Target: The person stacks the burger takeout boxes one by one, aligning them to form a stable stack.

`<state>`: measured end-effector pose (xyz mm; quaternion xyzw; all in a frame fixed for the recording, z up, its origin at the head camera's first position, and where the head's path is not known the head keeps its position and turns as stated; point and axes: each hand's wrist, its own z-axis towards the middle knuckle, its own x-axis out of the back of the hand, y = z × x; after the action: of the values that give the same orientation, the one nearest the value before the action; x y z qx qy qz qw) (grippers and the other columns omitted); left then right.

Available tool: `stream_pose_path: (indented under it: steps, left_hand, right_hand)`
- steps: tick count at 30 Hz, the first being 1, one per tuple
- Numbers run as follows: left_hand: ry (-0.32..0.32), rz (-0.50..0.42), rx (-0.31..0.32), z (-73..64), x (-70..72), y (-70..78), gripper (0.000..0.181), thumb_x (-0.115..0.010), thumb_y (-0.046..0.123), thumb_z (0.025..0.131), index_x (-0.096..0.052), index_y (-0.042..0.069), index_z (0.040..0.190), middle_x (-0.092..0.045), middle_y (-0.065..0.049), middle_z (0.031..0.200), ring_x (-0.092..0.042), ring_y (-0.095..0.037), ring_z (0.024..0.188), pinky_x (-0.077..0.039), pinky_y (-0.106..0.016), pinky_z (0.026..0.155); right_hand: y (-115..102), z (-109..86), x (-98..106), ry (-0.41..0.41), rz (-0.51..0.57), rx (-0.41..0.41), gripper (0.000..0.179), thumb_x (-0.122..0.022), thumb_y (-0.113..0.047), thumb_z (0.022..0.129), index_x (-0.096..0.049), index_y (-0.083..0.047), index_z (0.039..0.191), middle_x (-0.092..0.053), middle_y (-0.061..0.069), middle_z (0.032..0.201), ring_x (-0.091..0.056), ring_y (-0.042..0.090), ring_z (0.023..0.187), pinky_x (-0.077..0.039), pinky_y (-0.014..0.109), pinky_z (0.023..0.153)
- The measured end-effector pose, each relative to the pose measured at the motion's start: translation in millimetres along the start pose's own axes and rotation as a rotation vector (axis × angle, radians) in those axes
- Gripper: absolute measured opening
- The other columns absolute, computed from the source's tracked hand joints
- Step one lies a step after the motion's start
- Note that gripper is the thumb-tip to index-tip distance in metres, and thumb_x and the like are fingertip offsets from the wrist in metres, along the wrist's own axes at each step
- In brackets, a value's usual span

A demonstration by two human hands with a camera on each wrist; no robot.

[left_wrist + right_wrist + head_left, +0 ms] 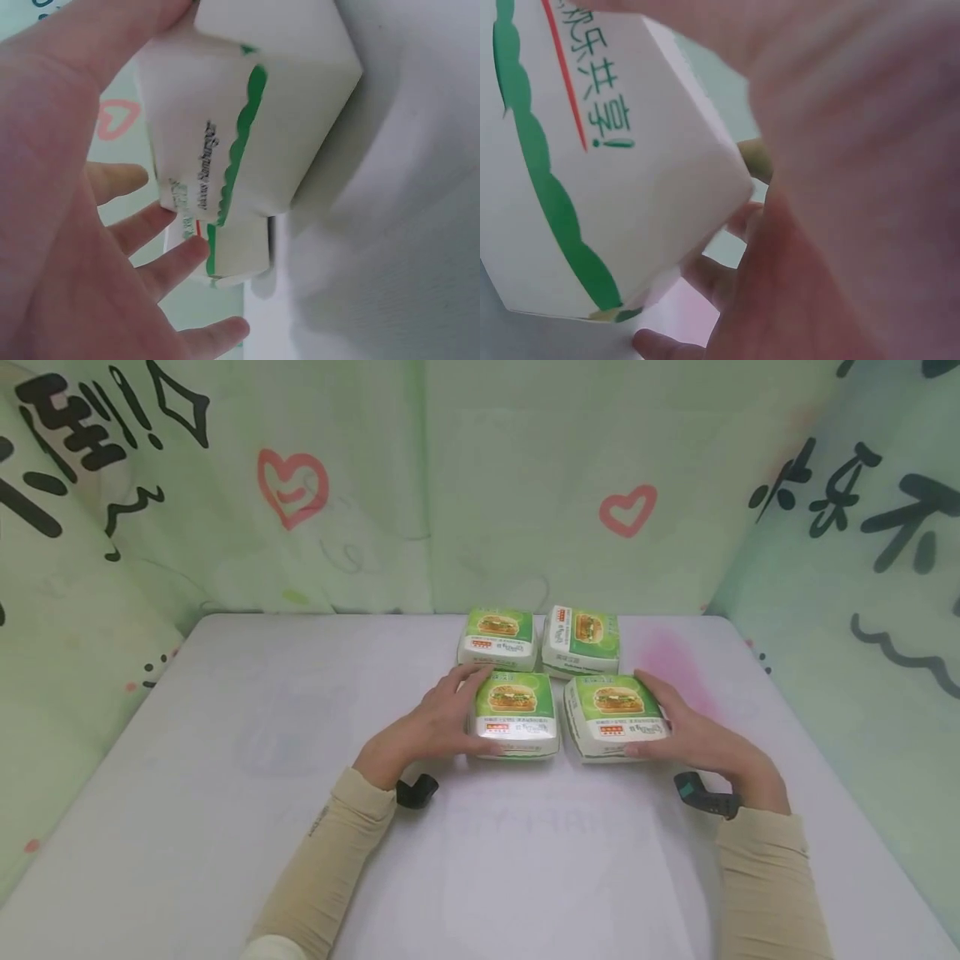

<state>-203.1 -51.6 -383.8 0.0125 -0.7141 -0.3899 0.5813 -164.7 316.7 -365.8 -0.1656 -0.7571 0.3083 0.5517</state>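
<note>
Several green-and-white burger boxes with a burger picture on the lid stand on the table, two in front and two behind. My left hand [444, 717] holds the front-left burger box [514, 714] by its left side, thumb at the near edge and fingers toward the back corner. In the left wrist view its fingers [174, 271] are spread beside the box's white wall [225, 120]. My right hand [686, 732] holds the front-right burger box [600, 735] from the right, thumb across the front. Some right fingertips are hidden behind that box [660, 187].
Directly behind stand the back-left burger box [498, 635] and the back-right burger box [581, 639], close to the table's far edge. The white tabletop [262, 735] extends to both sides. A pale green printed curtain [487, 485] encloses the back and sides.
</note>
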Motion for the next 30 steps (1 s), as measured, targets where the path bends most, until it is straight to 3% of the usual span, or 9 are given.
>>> stream_pose_path:
  steps: [11,23,30]
  left_hand:
    - [-0.044,-0.013,0.0,-8.0,8.0,-3.1,0.114,-0.083,0.053,0.073,-0.016,0.022,0.16,-0.02,-0.008,0.158,-0.03,-0.029,0.143,-0.034,-0.048,0.116]
    - [-0.087,-0.063,0.037,-16.2,13.8,-4.5,0.112,-0.086,0.05,0.072,-0.017,0.027,0.158,-0.018,-0.004,0.155,-0.027,-0.024,0.141,-0.036,-0.046,0.115]
    - [-0.086,-0.096,0.014,-19.5,15.4,-7.4,0.114,-0.087,0.046,0.07,-0.016,0.028,0.158,-0.017,-0.001,0.157,-0.024,-0.022,0.142,-0.035,-0.047,0.115]
  right_hand:
    - [3.9,3.0,-5.5,0.017,-0.007,0.015,0.116,-0.08,-0.046,0.079,0.001,-0.028,0.16,-0.01,0.015,0.163,-0.026,0.036,0.135,-0.029,0.063,0.105]
    - [-4.6,4.4,-7.9,0.033,-0.067,0.01,0.115,-0.078,-0.049,0.079,-0.001,-0.024,0.161,-0.01,0.02,0.161,-0.025,0.039,0.136,-0.029,0.069,0.106]
    - [-7.3,3.9,-8.7,0.026,-0.067,0.006,0.116,-0.078,-0.049,0.078,0.001,-0.025,0.16,-0.008,0.019,0.162,-0.024,0.039,0.136,-0.03,0.066,0.105]
